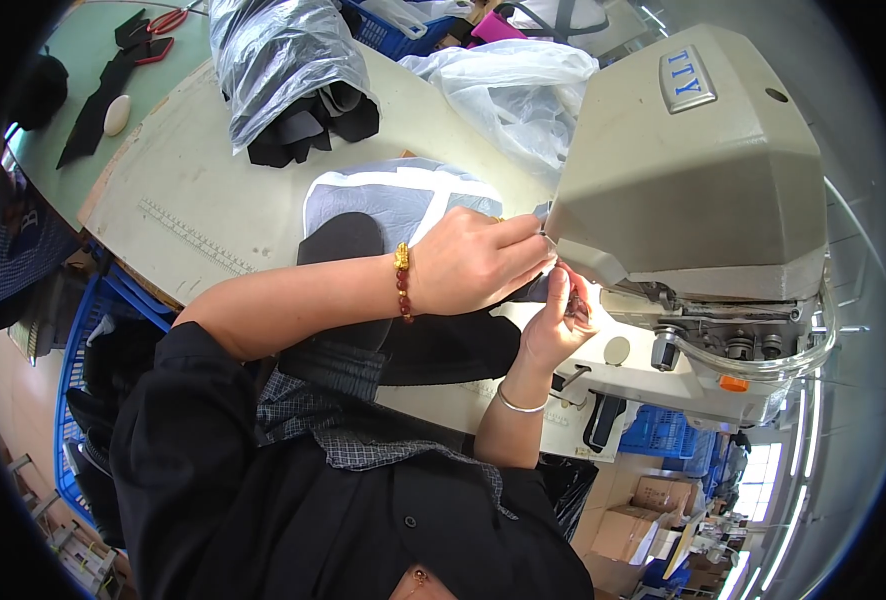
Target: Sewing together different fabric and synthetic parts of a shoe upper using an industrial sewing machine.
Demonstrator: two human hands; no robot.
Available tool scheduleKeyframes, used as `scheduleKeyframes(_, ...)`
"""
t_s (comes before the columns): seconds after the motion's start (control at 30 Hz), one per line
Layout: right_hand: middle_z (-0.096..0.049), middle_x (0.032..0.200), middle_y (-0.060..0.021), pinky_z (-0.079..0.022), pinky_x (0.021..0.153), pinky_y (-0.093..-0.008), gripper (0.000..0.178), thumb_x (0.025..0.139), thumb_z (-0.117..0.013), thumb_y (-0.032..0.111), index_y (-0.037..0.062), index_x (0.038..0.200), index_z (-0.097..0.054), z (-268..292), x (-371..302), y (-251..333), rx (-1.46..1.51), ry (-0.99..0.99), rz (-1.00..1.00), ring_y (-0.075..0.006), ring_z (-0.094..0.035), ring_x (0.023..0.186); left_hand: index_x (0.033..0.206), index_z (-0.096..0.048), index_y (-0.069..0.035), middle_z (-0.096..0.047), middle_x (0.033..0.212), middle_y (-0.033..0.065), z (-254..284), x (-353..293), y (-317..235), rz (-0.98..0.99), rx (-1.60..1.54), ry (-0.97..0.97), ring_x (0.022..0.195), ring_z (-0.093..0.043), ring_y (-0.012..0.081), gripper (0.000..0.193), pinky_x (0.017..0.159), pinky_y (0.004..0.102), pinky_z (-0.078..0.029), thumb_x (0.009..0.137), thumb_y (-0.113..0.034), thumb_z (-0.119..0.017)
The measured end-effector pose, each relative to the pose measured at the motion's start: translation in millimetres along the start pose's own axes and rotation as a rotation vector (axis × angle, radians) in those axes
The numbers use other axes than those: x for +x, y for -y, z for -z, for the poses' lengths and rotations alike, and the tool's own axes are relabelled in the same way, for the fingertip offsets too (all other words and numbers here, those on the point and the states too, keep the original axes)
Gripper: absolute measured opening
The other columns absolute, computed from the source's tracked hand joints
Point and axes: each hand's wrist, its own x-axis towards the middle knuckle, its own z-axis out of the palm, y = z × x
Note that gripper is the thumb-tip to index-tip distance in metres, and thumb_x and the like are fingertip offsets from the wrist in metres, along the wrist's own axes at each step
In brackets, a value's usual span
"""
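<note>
My left hand (478, 262), below a beaded bracelet, reaches in under the beige head of the sewing machine (693, 170). Its fingers are pinched together at the tips. Close against it, my right hand (560, 318) has thumb and fingers closed beside the machine's needle area. Something small and dark shows at its fingers, too small to name. What the left fingertips hold, if anything, is hidden. Under my left forearm lie dark flat cut pieces (453, 350). A clear plastic sheet with white bands (383, 190) lies just beyond them.
Black cut pieces (313, 128) stick out of a grey plastic bag (288, 60) on the table's far side. A white plastic bag (508, 85) lies beside the machine. Red-handled scissors (168, 22) rest on the green table (178, 75) at far left. Blue crates stand around.
</note>
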Motion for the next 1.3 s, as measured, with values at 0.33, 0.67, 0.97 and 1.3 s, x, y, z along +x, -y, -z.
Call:
scheduleKeyframes(0.33,-0.071,0.092,-0.0112,-0.05,0.085,-0.026,0.01,0.091,-0.066,-0.002,-0.0104,0.097,-0.07,0,0,1,-0.026,-0.009,0.009,-0.0142,-0.064,0.085,0.09,-0.061,-0.004,-0.055,0.079,0.0053,-1,-1,1,-0.002,-0.015,-0.024,0.054,-0.061,0.0198,0.016,0.045,0.0333,-0.046,0.086,-0.015,-0.071)
scheduleKeyframes(0.67,-0.071,0.09,-0.0106,-0.049,0.083,-0.0246,0.01,0.092,-0.067,-0.001,-0.01,0.095,-0.07,1,0,0,-0.041,-0.023,0.0,-0.0125,-0.063,0.082,0.091,-0.061,-0.004,-0.056,0.08,0.0054,-1,0,1,-0.002,0.007,0.005,0.053,-0.061,0.0193,0.017,0.045,0.0334,-0.046,0.086,-0.016,-0.071)
scheduleKeyframes(0.97,-0.069,0.092,-0.0082,-0.048,0.082,-0.0235,0.009,0.091,-0.067,-0.002,-0.0084,0.098,-0.068,0,0,-1,-0.009,-0.015,0.025,-0.0113,-0.062,0.085,0.091,-0.06,-0.004,-0.056,0.082,0.0058,-2,0,1,-0.023,0.041,0.021,0.052,-0.061,0.0181,0.017,0.045,0.0326,-0.046,0.086,-0.017,-0.07)
scheduleKeyframes(1.3,-0.067,0.09,-0.0053,-0.048,0.081,-0.0245,0.007,0.091,-0.069,-0.001,-0.006,0.095,-0.066,-12,0,4,0.029,-0.084,-0.064,-0.01,-0.059,0.082,0.085,-0.058,-0.004,-0.058,0.087,0.0066,-3,0,1,-0.028,0.048,0.039,0.053,-0.061,0.0181,0.016,0.044,0.0326,-0.046,0.083,-0.015,-0.07)
